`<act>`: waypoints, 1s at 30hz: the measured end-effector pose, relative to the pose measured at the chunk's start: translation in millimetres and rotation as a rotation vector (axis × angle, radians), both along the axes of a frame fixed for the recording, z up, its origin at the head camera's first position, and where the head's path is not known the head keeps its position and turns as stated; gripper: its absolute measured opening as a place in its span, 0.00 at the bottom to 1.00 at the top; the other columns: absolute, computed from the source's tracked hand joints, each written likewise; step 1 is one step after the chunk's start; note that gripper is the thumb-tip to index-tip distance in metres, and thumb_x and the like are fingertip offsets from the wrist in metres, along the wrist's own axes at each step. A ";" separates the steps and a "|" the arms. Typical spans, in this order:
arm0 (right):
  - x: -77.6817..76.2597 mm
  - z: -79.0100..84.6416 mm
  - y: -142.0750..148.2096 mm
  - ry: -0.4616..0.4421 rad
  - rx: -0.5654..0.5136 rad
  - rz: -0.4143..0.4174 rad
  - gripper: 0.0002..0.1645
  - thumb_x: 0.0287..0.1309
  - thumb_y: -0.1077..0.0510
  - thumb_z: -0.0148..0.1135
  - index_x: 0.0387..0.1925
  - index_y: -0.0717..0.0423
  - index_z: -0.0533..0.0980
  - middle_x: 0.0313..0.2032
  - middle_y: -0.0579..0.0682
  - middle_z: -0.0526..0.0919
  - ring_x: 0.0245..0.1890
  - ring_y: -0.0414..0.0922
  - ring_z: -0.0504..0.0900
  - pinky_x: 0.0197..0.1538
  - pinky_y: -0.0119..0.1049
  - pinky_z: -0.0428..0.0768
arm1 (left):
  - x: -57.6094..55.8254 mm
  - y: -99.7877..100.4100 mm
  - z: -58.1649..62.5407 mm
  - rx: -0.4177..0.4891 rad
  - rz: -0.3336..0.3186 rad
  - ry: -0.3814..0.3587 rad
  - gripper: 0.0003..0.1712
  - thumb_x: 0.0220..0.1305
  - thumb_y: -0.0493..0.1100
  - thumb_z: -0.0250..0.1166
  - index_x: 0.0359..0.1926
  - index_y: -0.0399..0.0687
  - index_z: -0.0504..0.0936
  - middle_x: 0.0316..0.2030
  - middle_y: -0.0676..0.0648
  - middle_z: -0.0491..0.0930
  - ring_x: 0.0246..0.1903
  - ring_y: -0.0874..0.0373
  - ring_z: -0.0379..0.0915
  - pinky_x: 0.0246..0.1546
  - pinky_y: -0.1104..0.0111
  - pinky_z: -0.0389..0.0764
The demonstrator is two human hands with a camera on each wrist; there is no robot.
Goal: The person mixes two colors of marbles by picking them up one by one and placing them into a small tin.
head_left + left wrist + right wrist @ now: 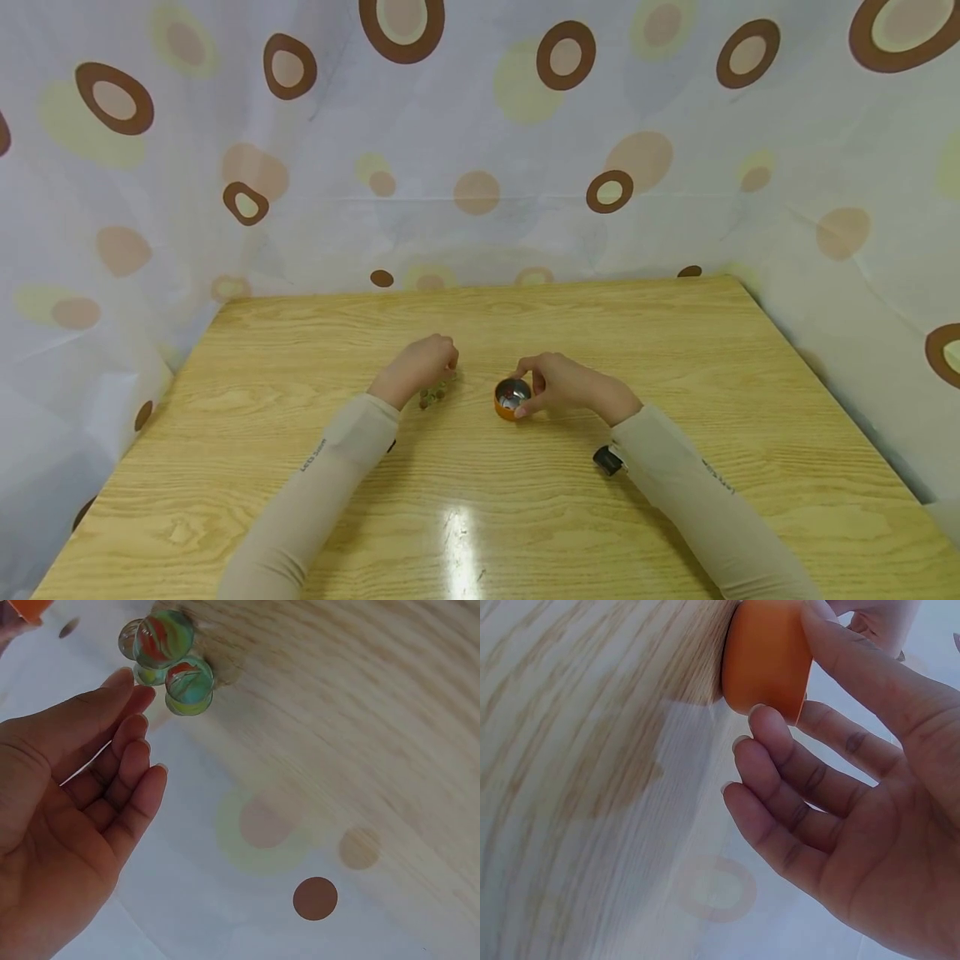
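Note:
My left hand [423, 365] reaches down at several glass marbles [432, 396] on the wooden table. In the left wrist view, the marbles [163, 639] are clear with red, green and yellow swirls, clustered just past the fingertips. Thumb and forefinger come close together beside them, and nothing shows plainly between them. A small orange cup [504, 411] with a shiny metal inside stands upright to the right of the marbles. My right hand [566, 385] holds it by its side between thumb and forefinger. The right wrist view has the cup [769, 660] with the other fingers loosely bent beneath.
Light wood grain covers the table [465, 467], with a bright reflection near its front. A white curtain [480, 242] with brown, peach and yellow spots hangs behind the table and along both sides. Small dark devices [607, 460] sit at the wrists.

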State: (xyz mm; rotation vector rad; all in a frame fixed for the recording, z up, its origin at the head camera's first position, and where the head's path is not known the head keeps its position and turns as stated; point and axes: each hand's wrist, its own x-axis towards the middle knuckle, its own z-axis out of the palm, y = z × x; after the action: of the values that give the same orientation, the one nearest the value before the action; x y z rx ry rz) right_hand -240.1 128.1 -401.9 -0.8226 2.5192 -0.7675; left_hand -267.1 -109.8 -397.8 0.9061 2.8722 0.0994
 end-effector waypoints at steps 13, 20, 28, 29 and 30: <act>1.9 2.3 -1.6 -0.007 0.007 -0.018 0.32 0.41 0.46 0.68 0.49 0.54 0.71 0.20 0.47 0.73 0.19 0.42 0.70 0.24 0.33 0.70 | 3.0 1.7 -3.3 -0.009 0.002 0.030 0.04 0.55 0.35 0.60 0.30 0.44 0.82 0.31 0.48 0.76 0.34 0.56 0.72 0.34 0.68 0.75; 1.1 1.1 -1.4 0.002 0.012 -0.024 0.32 0.40 0.44 0.68 0.48 0.53 0.72 0.21 0.47 0.73 0.20 0.42 0.70 0.25 0.34 0.70 | 7.5 2.1 3.0 0.018 -0.010 0.081 0.06 0.58 0.35 0.57 0.30 0.43 0.81 0.30 0.48 0.74 0.34 0.55 0.70 0.35 0.67 0.74; 1.2 1.0 -1.4 0.002 0.010 -0.026 0.32 0.40 0.44 0.68 0.47 0.53 0.72 0.21 0.47 0.73 0.20 0.42 0.70 0.25 0.34 0.70 | 12.1 7.6 11.6 0.014 -0.066 0.113 0.06 0.55 0.39 0.63 0.34 0.44 0.81 0.31 0.49 0.73 0.35 0.56 0.70 0.37 0.70 0.74; 1.3 1.1 -1.5 0.001 0.009 -0.026 0.32 0.40 0.45 0.68 0.47 0.53 0.72 0.21 0.47 0.73 0.20 0.42 0.70 0.25 0.34 0.70 | 13.0 9.0 12.7 0.009 -0.075 0.121 0.06 0.54 0.39 0.63 0.34 0.44 0.81 0.31 0.48 0.74 0.35 0.56 0.70 0.37 0.71 0.74; 1.2 0.9 -1.5 0.002 0.010 -0.025 0.32 0.40 0.44 0.68 0.47 0.53 0.72 0.21 0.47 0.73 0.20 0.42 0.70 0.25 0.34 0.70 | 13.9 10.6 13.6 0.008 -0.083 0.128 0.06 0.54 0.40 0.63 0.34 0.44 0.81 0.31 0.49 0.73 0.35 0.56 0.70 0.37 0.71 0.74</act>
State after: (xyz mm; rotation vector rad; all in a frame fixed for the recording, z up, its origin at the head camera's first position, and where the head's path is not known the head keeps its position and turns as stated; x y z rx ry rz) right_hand -238.9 126.5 -401.1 -0.7909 2.5375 -0.7618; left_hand -253.2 -99.2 -384.2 1.0694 2.9463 0.0461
